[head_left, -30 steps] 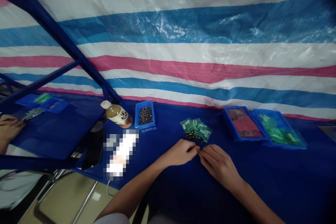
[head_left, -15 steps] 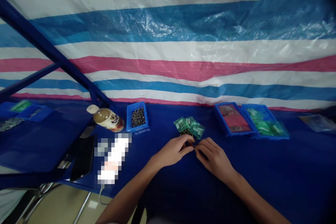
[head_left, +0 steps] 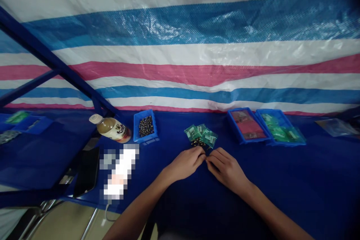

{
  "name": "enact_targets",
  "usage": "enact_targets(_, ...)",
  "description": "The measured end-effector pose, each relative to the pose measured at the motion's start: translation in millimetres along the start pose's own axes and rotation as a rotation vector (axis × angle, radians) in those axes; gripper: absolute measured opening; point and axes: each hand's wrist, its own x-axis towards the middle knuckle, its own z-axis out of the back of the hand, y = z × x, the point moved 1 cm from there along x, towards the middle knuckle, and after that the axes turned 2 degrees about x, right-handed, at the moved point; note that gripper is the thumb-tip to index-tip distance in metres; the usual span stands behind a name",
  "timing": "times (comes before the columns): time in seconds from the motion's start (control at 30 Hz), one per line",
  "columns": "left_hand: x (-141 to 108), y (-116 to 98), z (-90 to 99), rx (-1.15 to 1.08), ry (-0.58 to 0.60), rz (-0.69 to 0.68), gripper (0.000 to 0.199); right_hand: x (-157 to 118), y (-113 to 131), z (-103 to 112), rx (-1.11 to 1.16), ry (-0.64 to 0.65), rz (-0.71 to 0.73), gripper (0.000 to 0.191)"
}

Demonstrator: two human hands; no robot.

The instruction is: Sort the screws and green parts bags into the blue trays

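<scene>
My left hand [head_left: 188, 162] and my right hand [head_left: 226, 168] meet near the middle of the blue table, fingertips nearly touching. Both have their fingers pinched together, and whatever lies between them is too small or hidden to make out. Just beyond the fingers lies a small heap of dark and brassy metal parts [head_left: 198, 142]. Several green packets [head_left: 209, 137] with whitish labels are fanned out behind that heap, partly overlapping it.
A blue bin of small metal parts [head_left: 146, 126] stands left, beside a tilted drink bottle [head_left: 114, 129]. A dark phone [head_left: 87, 170] lies near a blue frame. On the right are a bin with red packets [head_left: 251, 125] and one with green packets [head_left: 281, 129].
My left fingers have drawn back from the metal heap and closed towards my right fingertips, uncovering more of the parts. The whole view has shifted slightly.
</scene>
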Motion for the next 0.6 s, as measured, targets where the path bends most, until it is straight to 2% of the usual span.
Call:
enact_targets(0.23,1,4,-5.4,0.054,-0.010,0.007,0.032,-3,3,-3,0.000,0.010,0.058,0.014)
enact_targets(0.37,0,3,-2.1,0.036,-0.022,0.007,0.038,-3,4,-1,0.021,-0.009,0.060,0.013)
enact_targets(0.5,-3,-4,4.8,0.011,-0.054,0.011,0.017,0,2,2,0.046,-0.047,0.018,0.011)
enact_targets(0.6,-4,-7,6.7,-0.013,-0.050,-0.005,0.013,1,1,4,0.064,-0.066,-0.010,0.011)
